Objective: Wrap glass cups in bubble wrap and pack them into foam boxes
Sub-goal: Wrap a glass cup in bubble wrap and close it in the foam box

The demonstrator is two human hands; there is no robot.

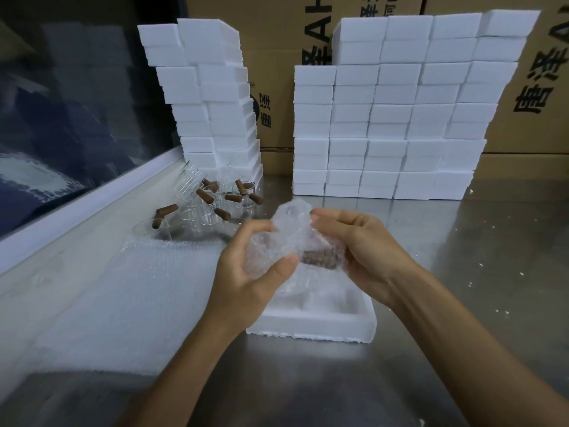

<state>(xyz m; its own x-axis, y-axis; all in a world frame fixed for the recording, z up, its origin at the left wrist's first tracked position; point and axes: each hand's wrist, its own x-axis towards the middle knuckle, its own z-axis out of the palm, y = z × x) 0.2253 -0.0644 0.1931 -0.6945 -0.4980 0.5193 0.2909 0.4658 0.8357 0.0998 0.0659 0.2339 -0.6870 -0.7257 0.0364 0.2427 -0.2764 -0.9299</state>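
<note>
My left hand (246,272) and my right hand (357,245) both held one glass cup (317,257) rolled in bubble wrap (271,257). My fingers were curled around the bundle, and my left thumb pressed on its front. I could see the cup's brown handle through the wrap. I held the bundle in the air, just above an open foam box (338,325) that sat on the counter (477,272) near its front edge. A flat sheet of bubble wrap (123,288) lay on the counter to the left of the box. More glass cups (215,201) with brown handles stood farther back on the left side. Behind them, along the back edge, stood two tall stacks of foam boxes (385,124), with cardboard boxes (523,87) behind the stacks.
</note>
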